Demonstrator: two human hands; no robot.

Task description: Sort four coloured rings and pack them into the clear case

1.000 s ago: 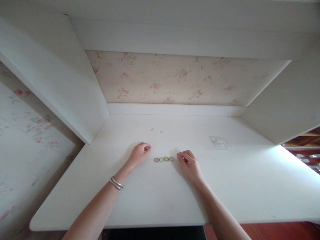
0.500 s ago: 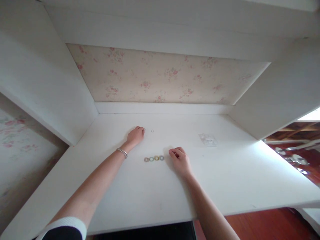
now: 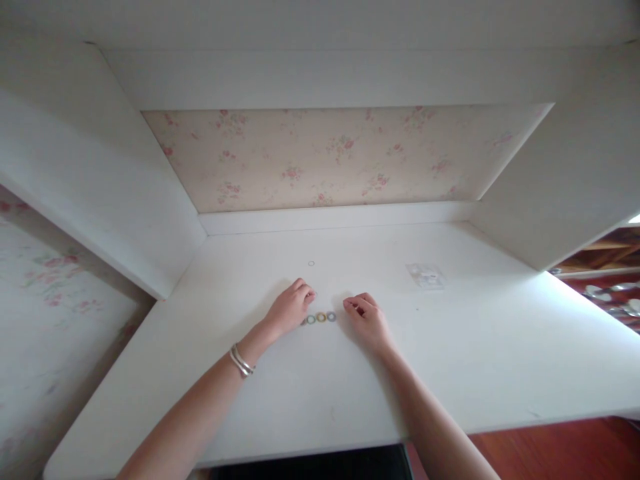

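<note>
Several small coloured rings lie in a row on the white desk, among them a yellow ring (image 3: 321, 317) and a grey ring (image 3: 331, 317). Just above the row's left end is my left hand (image 3: 291, 307), its fingers pinched on a small thin ring (image 3: 315, 294) that barely shows at the tips. It partly covers the leftmost ring. To the right of the row, my right hand (image 3: 367, 320) rests with thumb and fingertips pressed together; what they hold, if anything, is too small to make out. Farther back lies a single thin pale ring (image 3: 311, 263).
A clear plastic bag (image 3: 426, 276) lies on the desk (image 3: 480, 333) at the right. White side panels and a low back ledge (image 3: 340, 217) enclose the desk, with floral wallpaper behind. Red flooring shows below the front edge.
My left hand has come toward me and right, carrying a thin ring from beside the single pale one to the row. My right hand has stayed nearly still. The view has shifted slightly.
</note>
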